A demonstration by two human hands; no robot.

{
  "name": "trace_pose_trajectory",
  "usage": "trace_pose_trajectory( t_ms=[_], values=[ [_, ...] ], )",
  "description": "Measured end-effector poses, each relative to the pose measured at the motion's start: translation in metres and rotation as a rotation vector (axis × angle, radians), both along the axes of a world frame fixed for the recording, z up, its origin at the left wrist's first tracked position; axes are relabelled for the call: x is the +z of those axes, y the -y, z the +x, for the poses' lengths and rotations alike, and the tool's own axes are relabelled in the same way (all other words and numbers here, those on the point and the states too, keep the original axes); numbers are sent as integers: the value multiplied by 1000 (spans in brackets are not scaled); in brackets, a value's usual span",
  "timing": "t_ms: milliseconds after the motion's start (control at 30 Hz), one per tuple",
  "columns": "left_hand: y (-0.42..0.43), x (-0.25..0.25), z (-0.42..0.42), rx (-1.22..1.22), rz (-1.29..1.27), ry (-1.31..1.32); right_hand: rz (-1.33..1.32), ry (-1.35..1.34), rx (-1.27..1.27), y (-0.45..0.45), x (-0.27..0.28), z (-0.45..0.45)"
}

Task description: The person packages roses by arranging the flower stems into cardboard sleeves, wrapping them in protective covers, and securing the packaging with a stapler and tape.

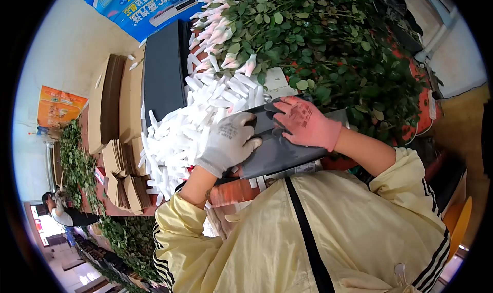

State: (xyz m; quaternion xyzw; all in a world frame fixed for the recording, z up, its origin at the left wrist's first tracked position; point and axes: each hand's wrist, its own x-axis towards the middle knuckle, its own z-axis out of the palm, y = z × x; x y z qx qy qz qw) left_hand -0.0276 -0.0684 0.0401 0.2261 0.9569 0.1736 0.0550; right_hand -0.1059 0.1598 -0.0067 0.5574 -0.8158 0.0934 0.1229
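A dark grey, glossy wrapping sheet (280, 157) lies folded in front of my body. My left hand (226, 141), in a white glove, is at the sheet's left part with fingers bent over it and thumb apart. My right hand (305, 122), in a pink glove with black fingertips, grips the sheet's upper part, fingers curled. What lies inside the fold, if anything, is hidden. White foam sleeves (179, 139) are heaped beside my left hand. Beyond my right hand lie leafy rose stems (328, 51), with pale pink blooms (249, 65) in white sleeves.
A stack of black sheets (165, 72) and brown cardboard pieces (106, 103) stand at the left. A blue printed poster (154, 8) is behind them. Farther left are more green stems (77, 164) and another person (64, 213). A metal frame (436, 31) stands at the upper right.
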Motion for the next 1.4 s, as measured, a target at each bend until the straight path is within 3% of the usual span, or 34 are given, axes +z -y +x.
trace_pose_trajectory(
  t_ms=[33, 133, 200, 233, 300, 333, 467, 533, 600, 633, 700, 733, 833, 1033, 1133, 1167, 1233, 1333, 1400],
  values=[
    [-1, -5, 1, -8, -38, -131, 0, -1, -2, 2, 6, 2],
    [3, -18, -4, 31, 45, -76, 93, 76, -71, 8, 19, 6],
    [3, -26, -6, 60, 93, -42, 303, 335, -192, 14, 22, 0],
    [4, -29, -10, 62, 135, -27, 308, 335, -178, 14, 23, -5],
    [9, -28, -7, 88, 155, 16, 183, 149, -142, 20, 18, -1],
    [5, -25, -5, 89, 106, -34, -34, -30, -75, 14, 6, 2],
    [5, -30, -12, 89, 42, -140, 109, 72, -110, 29, 53, 41],
    [4, -21, -8, 105, -43, -206, 50, 80, -128, 36, 20, 48],
    [9, -25, 14, 268, 102, -542, -147, 119, -143, 47, -13, 41],
    [11, -42, 51, 395, 75, -430, -161, 117, -144, 51, -10, 41],
    [17, -97, 124, 547, -54, -209, 186, 388, -226, 54, 3, 40],
    [11, -84, 132, 561, -100, -118, 160, 373, -230, 55, 7, 39],
    [13, -126, 133, 626, -251, 53, 105, 366, -197, 54, 0, 38],
    [16, -120, 111, 578, -344, 54, -152, 235, -145, 51, -17, 39],
    [19, -99, 130, 840, 71, -172, 85, 337, -201, 54, 2, 40],
    [21, -99, 145, 963, 206, -312, -57, 321, -179, 53, -3, 40],
    [16, -99, 176, 1250, 1193, -230, 4, 354, -237, 53, 3, 42],
    [-1, -135, 206, 1231, 1647, -461, -68, 333, -210, 50, -5, 42],
    [-10, -161, 221, 1321, 1725, -481, -71, 300, -212, 49, -2, 42]
  ],
)
